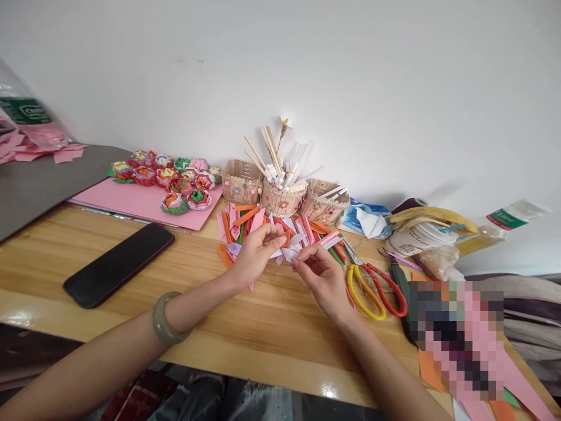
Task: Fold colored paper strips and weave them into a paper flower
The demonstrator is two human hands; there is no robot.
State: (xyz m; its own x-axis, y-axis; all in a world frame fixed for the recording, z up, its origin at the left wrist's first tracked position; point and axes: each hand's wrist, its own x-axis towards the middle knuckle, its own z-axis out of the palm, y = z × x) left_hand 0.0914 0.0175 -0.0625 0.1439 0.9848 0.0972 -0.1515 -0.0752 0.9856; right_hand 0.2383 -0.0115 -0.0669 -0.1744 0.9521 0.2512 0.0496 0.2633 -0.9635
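Note:
Between my two hands is a small folded paper piece [291, 249], mostly white and pale lilac with a bit of orange at its left. My left hand [256, 250] pinches its left side between thumb and fingers. From the right, my right hand [322, 275] grips its lower edge with thumb and forefinger. Behind and beneath the hands lies a heap of folded paper strips [245, 219] in pink, orange, green and lilac. Scissors [368, 286] with one yellow and one red handle rest just right of my right hand.
Finished paper flowers [175, 178] sit on pink sheets [109, 199] at the back left. A black phone [118, 264] lies at left. Three decorated baskets [284, 199] stand against the wall, the middle one full of sticks. A lidded cup [414, 241] and dark-handled pliers [401, 286] are at right.

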